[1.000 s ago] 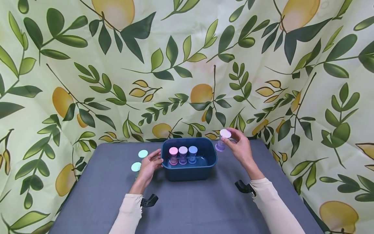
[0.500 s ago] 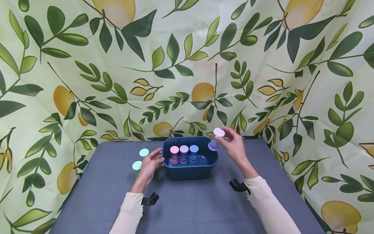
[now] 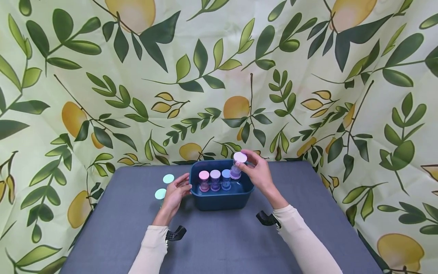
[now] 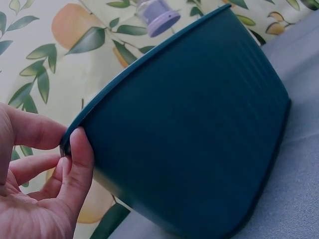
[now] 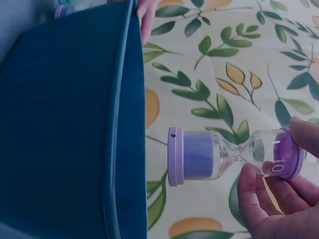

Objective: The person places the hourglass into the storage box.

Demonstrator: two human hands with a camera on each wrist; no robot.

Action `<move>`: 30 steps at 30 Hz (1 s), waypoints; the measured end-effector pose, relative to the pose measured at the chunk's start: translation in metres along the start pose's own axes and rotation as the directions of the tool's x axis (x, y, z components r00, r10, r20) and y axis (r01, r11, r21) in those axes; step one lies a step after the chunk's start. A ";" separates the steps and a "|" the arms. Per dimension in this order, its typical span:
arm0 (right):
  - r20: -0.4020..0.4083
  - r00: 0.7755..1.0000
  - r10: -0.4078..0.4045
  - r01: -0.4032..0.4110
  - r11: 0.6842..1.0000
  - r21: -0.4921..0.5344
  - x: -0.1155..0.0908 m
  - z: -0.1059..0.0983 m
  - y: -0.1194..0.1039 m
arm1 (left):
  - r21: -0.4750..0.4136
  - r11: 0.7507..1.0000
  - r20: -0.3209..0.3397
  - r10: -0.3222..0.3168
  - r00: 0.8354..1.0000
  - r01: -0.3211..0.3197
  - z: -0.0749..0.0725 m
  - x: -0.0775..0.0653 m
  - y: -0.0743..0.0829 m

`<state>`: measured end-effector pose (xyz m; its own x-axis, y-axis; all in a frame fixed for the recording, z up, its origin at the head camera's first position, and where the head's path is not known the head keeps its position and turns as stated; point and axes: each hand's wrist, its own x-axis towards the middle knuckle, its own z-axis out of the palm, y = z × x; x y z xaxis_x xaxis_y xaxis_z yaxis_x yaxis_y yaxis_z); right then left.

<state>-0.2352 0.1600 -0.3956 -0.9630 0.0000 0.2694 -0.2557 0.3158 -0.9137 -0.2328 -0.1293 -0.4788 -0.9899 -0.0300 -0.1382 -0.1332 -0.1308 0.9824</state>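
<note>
A purple sand timer [image 3: 234, 174] is in my right hand [image 3: 259, 173], upright over the right part of a dark blue bin [image 3: 219, 204]. In the right wrist view, thumb and fingers pinch the cap end of this timer [image 5: 198, 155], marked 10; purple sand fills its lower bulb, which is beyond the bin's rim. My left hand [image 3: 173, 194] grips the bin's left end; in the left wrist view the fingers [image 4: 37, 130] pinch its rim. Inside the bin stand a pink timer [image 3: 203, 176], a lilac one [image 3: 215, 175] and a blue one [image 3: 226, 176] in a row.
Two mint-green topped timers [image 3: 168, 179] stand on the grey table [image 3: 219, 243] left of the bin, the nearer one partly behind my left hand. A leaf-and-lemon patterned cloth [image 3: 205, 95] rises behind the table and along its sides.
My right hand has carried the purple sand timer leftward, from outside the bin's right end to above its inside, near the blue timer. My left hand has stayed at the rim.
</note>
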 end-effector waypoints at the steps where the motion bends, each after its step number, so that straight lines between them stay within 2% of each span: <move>1: 0.012 1.000 0.004 -0.004 1.000 0.004 -0.001 0.003 -0.005 | -0.002 1.000 0.000 -0.001 1.000 0.001 0.000 0.000 0.000; 10: 0.105 0.994 0.011 -0.017 0.998 0.054 0.002 0.030 -0.001 | 0.003 1.000 -0.006 -0.005 1.000 0.005 -0.001 0.000 0.000; 15: 0.152 0.988 0.028 -0.035 0.999 0.040 0.001 0.041 0.001 | 0.013 1.000 -0.007 -0.009 1.000 0.009 0.000 -0.001 0.000; 20: 0.220 0.976 0.004 -0.012 0.999 0.037 0.001 0.051 0.003 | 0.016 1.000 -0.006 -0.007 1.000 0.007 0.000 -0.001 0.000; 30: 0.318 0.948 0.030 -0.028 1.000 -0.010 0.003 0.070 0.009 | 0.021 1.000 -0.011 -0.006 1.000 0.006 -0.001 0.000 -0.001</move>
<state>-0.2467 0.0963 -0.4246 -0.9473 -0.2919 0.1316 -0.2277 0.3250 -0.9179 -0.2327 -0.1297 -0.4797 -0.9886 -0.0404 -0.1451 -0.1399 -0.1099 0.9841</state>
